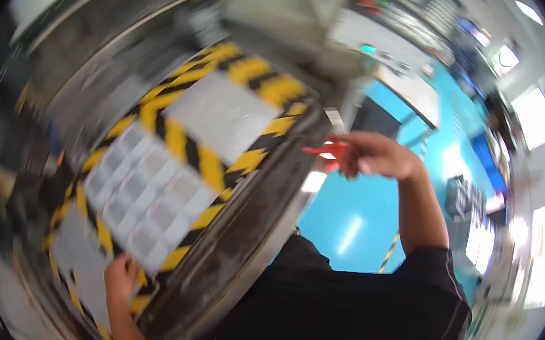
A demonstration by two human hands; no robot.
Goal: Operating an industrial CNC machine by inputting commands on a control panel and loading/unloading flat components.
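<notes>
My left hand [121, 278] is at the lower edge of a pale sheet [163, 215] with several grey square patches in rows. Its fingers are curled together; whether they pinch the sheet's edge is hidden. My right hand [375, 155] is held out past the rim of the work surface, index finger stretched and the other fingers bent. At its fingertips is a small red thing [323, 151] with a pointed end, blurred by motion. I cannot tell if the hand grips it or only reaches to it. The sheet lies inside a border of yellow and black striped tape [194, 152].
A bare grey panel [222, 111] lies beyond the sheet, another [81, 249] nearer the left. A dark worn metal rim [233, 226] runs along my side. Grey machine housing [283, 2] rises behind. Rightward are a blue floor [355, 205], a white-topped table [406, 94] and dark crates [465, 200].
</notes>
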